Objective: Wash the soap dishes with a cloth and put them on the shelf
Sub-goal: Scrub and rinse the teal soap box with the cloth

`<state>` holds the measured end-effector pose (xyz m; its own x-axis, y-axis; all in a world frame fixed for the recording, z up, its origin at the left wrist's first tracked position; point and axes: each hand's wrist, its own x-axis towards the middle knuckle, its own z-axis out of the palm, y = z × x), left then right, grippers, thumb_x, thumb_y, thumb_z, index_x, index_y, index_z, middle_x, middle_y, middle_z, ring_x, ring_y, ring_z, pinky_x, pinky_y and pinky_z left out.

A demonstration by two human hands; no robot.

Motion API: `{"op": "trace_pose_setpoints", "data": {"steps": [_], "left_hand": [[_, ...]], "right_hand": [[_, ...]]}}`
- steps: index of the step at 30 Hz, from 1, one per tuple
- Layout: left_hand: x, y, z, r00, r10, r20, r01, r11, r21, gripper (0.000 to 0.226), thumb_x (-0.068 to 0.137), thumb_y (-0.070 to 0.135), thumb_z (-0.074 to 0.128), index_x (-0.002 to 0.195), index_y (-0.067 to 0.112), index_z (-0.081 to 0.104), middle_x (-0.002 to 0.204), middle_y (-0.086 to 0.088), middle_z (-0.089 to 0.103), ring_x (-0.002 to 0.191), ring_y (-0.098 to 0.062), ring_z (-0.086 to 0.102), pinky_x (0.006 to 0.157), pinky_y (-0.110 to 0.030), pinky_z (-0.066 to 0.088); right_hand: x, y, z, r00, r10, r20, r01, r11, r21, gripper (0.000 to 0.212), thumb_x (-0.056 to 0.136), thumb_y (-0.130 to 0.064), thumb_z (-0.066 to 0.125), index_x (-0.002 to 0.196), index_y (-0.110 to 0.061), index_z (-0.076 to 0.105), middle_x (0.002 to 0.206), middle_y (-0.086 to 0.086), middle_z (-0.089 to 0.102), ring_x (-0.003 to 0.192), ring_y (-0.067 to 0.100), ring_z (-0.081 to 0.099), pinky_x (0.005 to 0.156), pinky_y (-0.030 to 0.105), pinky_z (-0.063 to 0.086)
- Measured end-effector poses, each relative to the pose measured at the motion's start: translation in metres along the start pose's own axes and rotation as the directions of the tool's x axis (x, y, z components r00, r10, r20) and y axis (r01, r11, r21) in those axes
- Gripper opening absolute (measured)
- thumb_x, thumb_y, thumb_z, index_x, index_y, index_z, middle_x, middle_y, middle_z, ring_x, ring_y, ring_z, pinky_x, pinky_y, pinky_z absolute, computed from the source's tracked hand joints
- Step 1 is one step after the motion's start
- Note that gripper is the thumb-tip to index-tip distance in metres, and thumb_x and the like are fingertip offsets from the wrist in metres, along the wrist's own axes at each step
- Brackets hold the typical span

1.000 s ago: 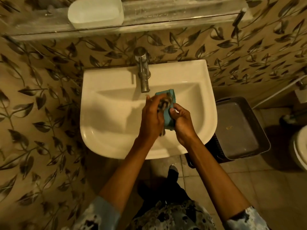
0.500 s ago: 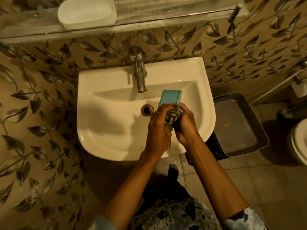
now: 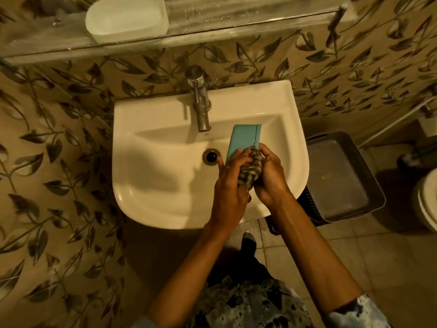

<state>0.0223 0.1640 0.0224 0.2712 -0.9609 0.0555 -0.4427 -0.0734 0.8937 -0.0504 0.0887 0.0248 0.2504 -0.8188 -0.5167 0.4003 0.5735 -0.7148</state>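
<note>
Over the white sink I hold a teal soap dish tilted up, its back towards me. My left hand grips the dish's near end. My right hand grips a checked cloth, bunched between both hands against the near end of the dish. A second, white soap dish sits on the shelf above the sink, at its left part. The near end of the teal dish is hidden by my fingers and the cloth.
A metal tap stands at the sink's back, just left of the teal dish, and the drain lies beside my left fingers. A grey basket with a tray lid stands right of the sink. A toilet rim shows at the right edge.
The cloth has slid from the upper part of the teal dish down to its near end, so more of the dish shows. Both hands have drawn back a little from the tap.
</note>
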Motion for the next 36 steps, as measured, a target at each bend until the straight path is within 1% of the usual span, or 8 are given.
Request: {"op": "trace_pose_setpoints", "data": {"steps": [2,6,9,12,16,22,27,36], "left_hand": [[-0.008,-0.004,0.004,0.999,0.034,-0.043,-0.03,0.996,0.081,0.061,0.081,-0.013,0.055,0.133,0.019,0.046,0.144,0.002,0.042,0.138,-0.022,0.039,0.117,-0.055,0.024],[0.019,0.007,-0.003,0.995,-0.044,-0.094,0.056,0.99,0.132,0.053,0.084,-0.01,0.056,0.132,0.01,0.048,0.133,-0.015,0.057,0.129,-0.029,0.05,0.114,-0.004,0.002],[0.057,0.014,-0.013,0.982,-0.159,-0.101,0.162,0.986,0.025,0.043,0.087,-0.003,0.057,0.126,0.014,0.05,0.124,-0.009,0.061,0.122,-0.025,0.055,0.109,-0.03,0.04],[0.092,0.007,-0.027,0.961,-0.266,-0.072,0.268,0.963,0.026,0.033,0.09,0.003,0.055,0.121,0.013,0.053,0.122,-0.009,0.062,0.118,-0.026,0.057,0.101,-0.034,0.046],[0.098,-0.013,-0.048,0.864,-0.502,-0.034,0.46,0.815,-0.352,0.039,0.092,0.009,0.057,0.131,0.008,0.051,0.125,-0.015,0.063,0.115,-0.032,0.06,0.1,-0.048,0.048],[0.055,-0.017,-0.031,0.95,-0.311,0.022,0.304,0.91,-0.283,0.036,0.091,0.012,0.059,0.126,0.01,0.052,0.117,-0.003,0.065,0.109,-0.017,0.062,0.098,-0.034,0.049],[0.05,-0.012,-0.034,0.952,-0.285,-0.114,0.246,0.93,-0.273,0.041,0.092,0.01,0.058,0.131,0.006,0.047,0.125,-0.007,0.06,0.113,-0.014,0.058,0.095,-0.02,0.048],[0.015,0.008,-0.043,0.957,-0.071,-0.281,0.01,0.977,-0.212,0.053,0.092,0.003,0.053,0.133,0.033,0.038,0.129,0.007,0.05,0.116,0.007,0.052,0.091,-0.007,0.044]], "right_hand": [[-0.005,0.003,0.0,0.999,0.035,0.012,-0.035,0.999,0.033,0.029,0.098,-0.005,0.039,0.117,-0.004,0.061,0.096,0.009,0.074,0.094,0.024,0.071,0.072,0.027,0.058],[-0.011,0.008,-0.001,0.999,-0.033,0.024,0.038,0.972,-0.234,0.029,0.1,-0.013,0.04,0.114,-0.012,0.065,0.098,0.002,0.074,0.091,0.018,0.071,0.066,0.026,0.057],[-0.019,0.015,-0.007,0.996,-0.03,0.079,0.059,0.919,-0.39,0.028,0.101,-0.017,0.039,0.109,-0.016,0.066,0.093,0.0,0.072,0.089,0.019,0.068,0.064,0.028,0.056],[-0.032,0.029,-0.021,0.987,0.014,0.159,0.061,0.889,-0.454,0.024,0.101,-0.017,0.042,0.112,-0.017,0.063,0.107,0.008,0.071,0.098,0.025,0.069,0.077,0.035,0.057],[-0.04,0.03,-0.041,0.969,0.073,0.236,-0.005,0.961,-0.277,0.029,0.097,-0.005,0.044,0.122,-0.012,0.057,0.111,0.006,0.072,0.105,0.026,0.068,0.085,0.038,0.057],[-0.022,0.005,-0.023,0.957,0.096,0.273,0.004,0.939,-0.345,0.067,0.059,0.007,0.053,0.119,-0.023,0.055,0.106,0.004,0.066,0.099,0.02,0.063,0.082,0.041,0.056],[-0.007,-0.009,-0.017,0.937,0.238,0.255,-0.177,0.954,-0.24,0.024,0.091,-0.03,0.052,0.113,-0.024,0.057,0.105,0.004,0.065,0.1,0.022,0.062,0.084,0.043,0.054],[-0.009,-0.015,-0.017,0.872,0.178,0.456,0.053,0.892,-0.449,0.037,0.093,-0.007,0.05,0.127,-0.019,0.049,0.114,-0.003,0.065,0.106,0.011,0.064,0.088,0.03,0.055]]}}
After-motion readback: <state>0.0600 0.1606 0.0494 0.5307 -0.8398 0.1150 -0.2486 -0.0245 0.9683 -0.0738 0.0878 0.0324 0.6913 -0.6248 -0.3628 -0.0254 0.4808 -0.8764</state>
